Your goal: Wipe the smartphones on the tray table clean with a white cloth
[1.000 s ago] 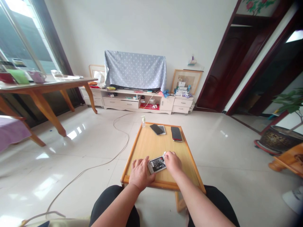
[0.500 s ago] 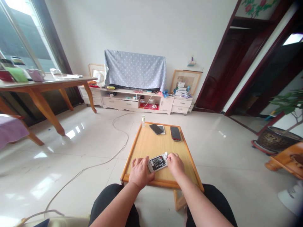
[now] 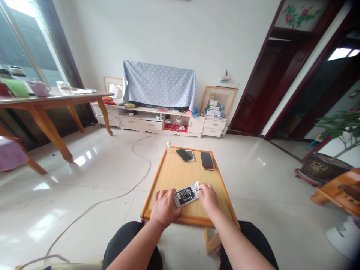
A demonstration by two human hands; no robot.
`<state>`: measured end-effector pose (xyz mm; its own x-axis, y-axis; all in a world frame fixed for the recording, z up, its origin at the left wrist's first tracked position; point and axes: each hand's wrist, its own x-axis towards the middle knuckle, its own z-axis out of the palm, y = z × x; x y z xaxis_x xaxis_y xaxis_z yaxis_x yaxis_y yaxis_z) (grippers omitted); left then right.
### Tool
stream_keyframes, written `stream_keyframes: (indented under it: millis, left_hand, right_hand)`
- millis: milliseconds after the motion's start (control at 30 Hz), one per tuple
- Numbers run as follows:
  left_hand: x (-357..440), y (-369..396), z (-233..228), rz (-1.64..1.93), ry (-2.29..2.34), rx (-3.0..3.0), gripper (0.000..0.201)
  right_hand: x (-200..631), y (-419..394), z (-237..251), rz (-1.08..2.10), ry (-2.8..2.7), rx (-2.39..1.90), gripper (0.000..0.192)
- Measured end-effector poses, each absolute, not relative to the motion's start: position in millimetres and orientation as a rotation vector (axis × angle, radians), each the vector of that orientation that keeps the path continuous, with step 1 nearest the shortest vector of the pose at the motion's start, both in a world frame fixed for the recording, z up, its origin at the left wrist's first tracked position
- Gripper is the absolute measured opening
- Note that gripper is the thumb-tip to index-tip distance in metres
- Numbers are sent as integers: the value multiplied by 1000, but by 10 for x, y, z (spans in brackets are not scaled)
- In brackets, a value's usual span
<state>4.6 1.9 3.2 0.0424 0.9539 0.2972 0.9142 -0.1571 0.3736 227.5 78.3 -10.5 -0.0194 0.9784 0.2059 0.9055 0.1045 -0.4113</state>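
Opened phone [image 3: 186,195] with black labelled battery [image 3: 188,194] exposed, at 6 o'clock on the wooden desk [image 3: 180,175], long axis running from 8 to 2 o'clock. Left hand [image 3: 164,206] at the phone's 8 o'clock end, grip clamped on it, with fingers along that end and thumb at the near edge. Right hand [image 3: 208,196] at the 2 o'clock end, grip pinched together on a small white wad [image 3: 197,184]; exact fingertip contact hidden. Toward 12 o'clock on the desk, dark phone [image 3: 183,155] partly over a white device [image 3: 192,154]; toward 1 o'clock, red-edged black phone [image 3: 207,160]; at the 11 o'clock corner, pump bottle [image 3: 168,146], upright.
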Motion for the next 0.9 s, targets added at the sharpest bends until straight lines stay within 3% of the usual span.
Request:
stream_keyframes:
  millis: [433,667,900]
  left_hand:
    - [34,29,-40,735,1973,2195,76]
    - [37,21,-53,754,1981,2224,69]
    - [87,3,42,747,1985,2236,63]
  right_hand:
    - [1342,463,139,316,-2335,-1443,30]
    - [1756,155,65,299,-2410,-1335,28]
    - [2148,362,31,178,-2218,-1700,40]
